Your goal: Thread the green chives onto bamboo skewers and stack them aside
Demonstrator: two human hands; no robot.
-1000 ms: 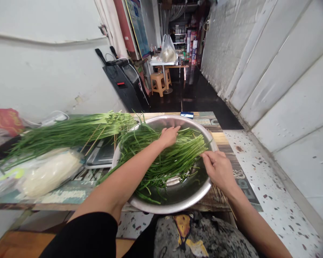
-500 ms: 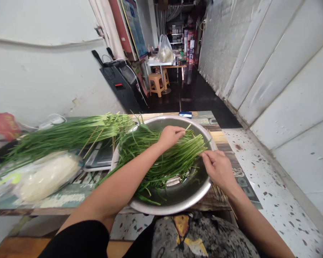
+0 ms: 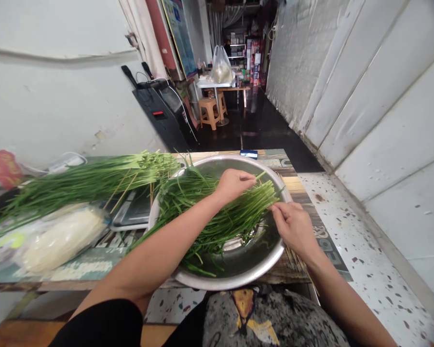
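Observation:
A heap of garlic chives point(image 3: 217, 217) lies in a wide steel basin point(image 3: 235, 282), its pale cut ends toward the right rim. Above the heap, my left hand point(image 3: 237, 183) pinches a chive stalk point(image 3: 261, 176) whose pale end sticks out to the right. My right hand point(image 3: 292, 224) is at the basin's right rim, thumb and forefinger pressed together against the tips of the chive stems. What sits between those fingers is too small to make out. Thin wooden sticks point(image 3: 295, 262) show on the table below that hand.
Left of the basin lie a longer bundle of garlic chives point(image 3: 79, 180), two thin skewers point(image 3: 125, 190), a dark tray point(image 3: 132, 212) and a plastic bag with something whitish point(image 3: 61, 241). A small blue box point(image 3: 249, 154) rests beyond the basin on the patterned table point(image 3: 321, 246).
My left hand has shifted slightly to the right with the chive stalk, which sticks out further past the fingertips. My right hand has hardly moved.

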